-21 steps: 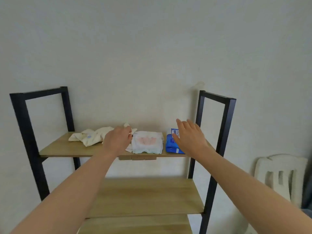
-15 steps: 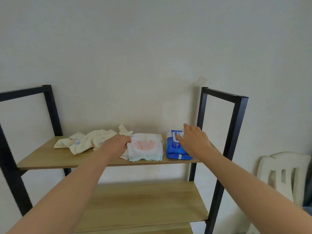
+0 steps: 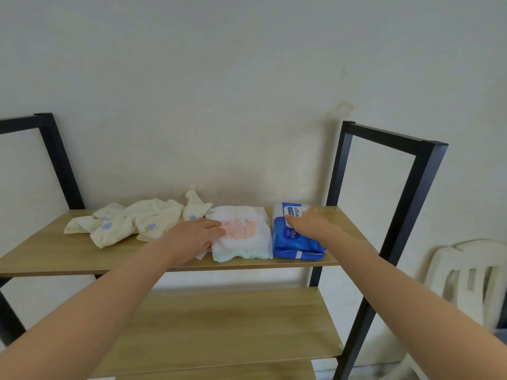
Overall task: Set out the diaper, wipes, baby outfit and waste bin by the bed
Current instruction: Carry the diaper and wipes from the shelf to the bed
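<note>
Head view: I take the diaper (image 3: 241,231) as my landmark, lying flat on the top shelf (image 3: 68,256) of the rack near its front edge. My left hand (image 3: 194,237) rests on the diaper's left side, fingers (image 3: 212,224) laid flat over it, not yet closed around anything. Just right of the diaper, touching it, sits the blue wipes pack (image 3: 295,239); my right hand (image 3: 310,223) lies spread on top of it, not clamped. Left of the diaper and further back sprawls the cream baby outfit (image 3: 129,220). No waste bin or bed shows. My worry: the diaper is soft, so a one-sided pinch could let it unfold or drag over the edge, and the slick pack could slip from a loose top grip.
</note>
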Demonstrator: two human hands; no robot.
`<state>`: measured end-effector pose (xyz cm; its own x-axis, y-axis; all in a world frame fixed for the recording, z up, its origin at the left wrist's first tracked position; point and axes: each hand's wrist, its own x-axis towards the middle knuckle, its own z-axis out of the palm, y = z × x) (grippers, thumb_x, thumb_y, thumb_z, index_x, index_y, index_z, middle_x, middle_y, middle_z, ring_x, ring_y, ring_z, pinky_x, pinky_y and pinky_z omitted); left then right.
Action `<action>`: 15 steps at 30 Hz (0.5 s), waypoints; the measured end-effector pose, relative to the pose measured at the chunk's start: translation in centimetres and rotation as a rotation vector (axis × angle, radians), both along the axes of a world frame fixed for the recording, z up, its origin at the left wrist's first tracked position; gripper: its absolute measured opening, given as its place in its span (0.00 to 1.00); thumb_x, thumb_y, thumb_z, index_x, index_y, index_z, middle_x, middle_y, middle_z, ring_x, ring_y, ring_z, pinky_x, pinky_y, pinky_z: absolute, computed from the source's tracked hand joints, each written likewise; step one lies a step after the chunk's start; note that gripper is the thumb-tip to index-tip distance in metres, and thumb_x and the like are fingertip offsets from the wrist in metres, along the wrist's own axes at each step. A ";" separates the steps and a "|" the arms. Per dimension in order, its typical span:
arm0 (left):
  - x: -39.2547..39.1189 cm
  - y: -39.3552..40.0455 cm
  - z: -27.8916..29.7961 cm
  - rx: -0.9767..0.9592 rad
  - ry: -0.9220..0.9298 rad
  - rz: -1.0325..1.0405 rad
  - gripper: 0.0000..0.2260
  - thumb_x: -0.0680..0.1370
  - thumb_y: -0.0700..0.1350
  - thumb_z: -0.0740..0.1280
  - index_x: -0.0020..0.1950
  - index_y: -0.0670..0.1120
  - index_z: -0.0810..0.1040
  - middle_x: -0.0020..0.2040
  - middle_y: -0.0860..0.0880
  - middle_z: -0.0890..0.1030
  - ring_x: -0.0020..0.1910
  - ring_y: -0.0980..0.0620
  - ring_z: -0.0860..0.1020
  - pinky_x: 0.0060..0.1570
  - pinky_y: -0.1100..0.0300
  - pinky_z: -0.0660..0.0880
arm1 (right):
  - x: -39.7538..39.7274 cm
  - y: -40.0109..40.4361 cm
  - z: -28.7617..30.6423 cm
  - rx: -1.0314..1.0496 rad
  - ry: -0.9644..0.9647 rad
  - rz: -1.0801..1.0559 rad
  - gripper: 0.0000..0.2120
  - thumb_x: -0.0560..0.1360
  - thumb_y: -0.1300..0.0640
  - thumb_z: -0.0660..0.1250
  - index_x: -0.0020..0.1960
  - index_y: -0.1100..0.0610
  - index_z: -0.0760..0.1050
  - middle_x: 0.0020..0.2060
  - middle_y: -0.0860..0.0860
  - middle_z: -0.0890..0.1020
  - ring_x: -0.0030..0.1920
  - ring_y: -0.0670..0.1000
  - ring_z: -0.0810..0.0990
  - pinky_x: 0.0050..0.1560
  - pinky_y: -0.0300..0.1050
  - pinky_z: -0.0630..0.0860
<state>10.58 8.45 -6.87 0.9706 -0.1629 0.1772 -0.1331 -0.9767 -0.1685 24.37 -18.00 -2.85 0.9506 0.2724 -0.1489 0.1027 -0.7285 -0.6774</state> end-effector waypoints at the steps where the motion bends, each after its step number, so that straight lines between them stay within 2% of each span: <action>1: 0.3 -0.3 0.0 0.005 0.006 -0.016 0.19 0.82 0.47 0.59 0.74 0.50 0.68 0.75 0.50 0.67 0.73 0.50 0.66 0.62 0.53 0.71 | 0.1 0.0 0.1 0.016 0.023 -0.005 0.31 0.76 0.42 0.63 0.71 0.61 0.61 0.62 0.57 0.76 0.58 0.54 0.76 0.49 0.46 0.76; 4: 1.3 -0.9 -0.6 0.021 0.012 -0.004 0.19 0.83 0.46 0.58 0.75 0.49 0.66 0.75 0.52 0.67 0.75 0.54 0.61 0.69 0.57 0.65 | 0.1 -0.5 0.9 0.042 0.096 -0.015 0.30 0.74 0.42 0.67 0.68 0.58 0.63 0.59 0.55 0.77 0.51 0.53 0.77 0.35 0.43 0.72; 6: 1.3 -1.3 -1.0 0.007 -0.021 0.001 0.19 0.83 0.43 0.59 0.75 0.47 0.67 0.75 0.51 0.68 0.76 0.53 0.61 0.69 0.57 0.66 | -0.1 -1.4 1.3 0.100 0.189 -0.055 0.27 0.71 0.41 0.71 0.61 0.56 0.68 0.49 0.54 0.80 0.44 0.50 0.78 0.30 0.42 0.69; 8: 1.3 -1.6 -1.3 -0.046 -0.100 -0.026 0.17 0.81 0.41 0.62 0.71 0.45 0.73 0.71 0.47 0.73 0.72 0.50 0.69 0.63 0.53 0.73 | -0.4 -2.2 1.4 0.169 0.309 -0.085 0.24 0.67 0.40 0.74 0.53 0.54 0.72 0.40 0.52 0.81 0.36 0.49 0.81 0.29 0.40 0.70; 9: 1.4 -1.5 -1.5 -0.079 -0.127 -0.040 0.15 0.80 0.40 0.64 0.67 0.44 0.76 0.66 0.45 0.77 0.67 0.47 0.74 0.57 0.50 0.77 | -0.2 -2.4 1.3 0.187 0.341 -0.078 0.21 0.67 0.41 0.74 0.49 0.54 0.72 0.36 0.52 0.81 0.29 0.48 0.81 0.26 0.37 0.70; 11: 1.4 -1.5 -1.4 -0.140 -0.140 -0.015 0.10 0.79 0.38 0.63 0.58 0.46 0.78 0.53 0.47 0.82 0.53 0.45 0.81 0.45 0.50 0.78 | -0.3 -2.5 1.4 0.229 0.370 -0.053 0.17 0.69 0.46 0.74 0.45 0.55 0.71 0.33 0.52 0.80 0.18 0.46 0.78 0.18 0.31 0.67; 12: 1.5 -1.5 -1.4 -0.177 -0.141 0.019 0.08 0.80 0.39 0.61 0.55 0.47 0.77 0.48 0.48 0.81 0.48 0.46 0.81 0.42 0.50 0.77 | -0.5 -2.4 1.6 0.256 0.382 -0.055 0.16 0.70 0.48 0.75 0.46 0.55 0.71 0.34 0.53 0.80 0.18 0.45 0.78 0.16 0.31 0.67; 13: 1.5 -1.5 -1.3 -0.216 -0.145 0.058 0.07 0.81 0.41 0.59 0.54 0.47 0.75 0.46 0.48 0.81 0.45 0.47 0.81 0.41 0.50 0.77 | -0.2 -2.1 1.4 0.266 0.375 -0.058 0.17 0.69 0.47 0.75 0.49 0.55 0.72 0.37 0.53 0.81 0.23 0.46 0.81 0.18 0.32 0.69; 15: 1.4 -2.0 -0.9 -0.311 -0.185 0.120 0.09 0.83 0.44 0.56 0.57 0.46 0.75 0.49 0.46 0.82 0.45 0.47 0.81 0.44 0.49 0.76 | 0.0 -1.7 1.4 0.220 0.357 -0.055 0.22 0.67 0.45 0.76 0.54 0.54 0.72 0.43 0.52 0.82 0.36 0.49 0.83 0.27 0.38 0.74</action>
<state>12.02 6.47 -7.75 0.9264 0.0389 0.3744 -0.0102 -0.9917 0.1283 24.33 -19.66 -1.50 0.8640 0.2850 -0.4152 -0.2015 -0.5600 -0.8036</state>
